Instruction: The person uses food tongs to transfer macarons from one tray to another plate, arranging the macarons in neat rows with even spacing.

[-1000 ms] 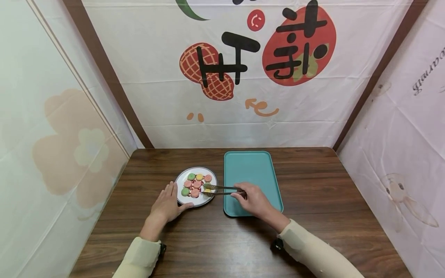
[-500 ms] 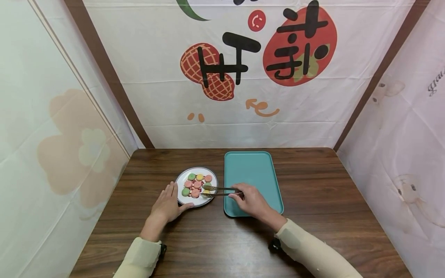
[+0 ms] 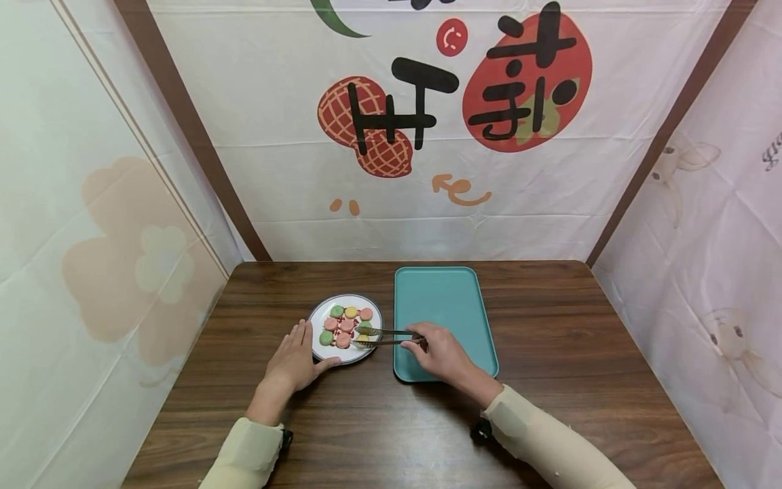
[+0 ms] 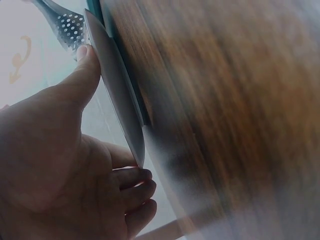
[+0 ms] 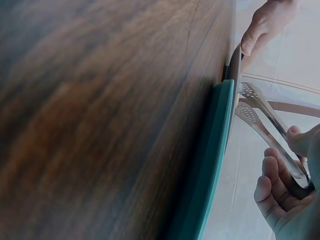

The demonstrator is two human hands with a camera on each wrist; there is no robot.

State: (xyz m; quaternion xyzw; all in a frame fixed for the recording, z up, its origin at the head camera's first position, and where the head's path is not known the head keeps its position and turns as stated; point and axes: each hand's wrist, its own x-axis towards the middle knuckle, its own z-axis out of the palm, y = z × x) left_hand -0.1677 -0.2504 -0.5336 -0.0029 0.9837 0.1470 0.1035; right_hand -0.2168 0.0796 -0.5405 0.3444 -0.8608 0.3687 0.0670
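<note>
A white plate (image 3: 353, 355) with a dark-lined rim carries several pink, green and yellow macarons (image 3: 347, 325). My left hand (image 3: 292, 361) rests against the plate's left side with straight fingers; its thumb (image 4: 86, 67) touches the near rim. In my right hand (image 3: 446, 353) I hold metal tongs (image 3: 398, 332) between thumb and fingers. Their perforated heads (image 5: 248, 113) point left over the plate's right part. The tongs are spread, with a yellow macaron (image 3: 362, 337) between the heads. A green macaron (image 3: 365, 326) lies at the far head, partly covered by it.
Just right of the plate, a teal tray (image 3: 435, 292) lies lengthwise on the brown wooden table (image 3: 550, 326), under my right hand. Printed fabric (image 3: 281, 183) hangs behind the table and on both sides.
My right hand and the tongs have shifted slightly left and nearer to me, and more of the yellow macaron shows between the heads. The left hand and plate stay in place.
</note>
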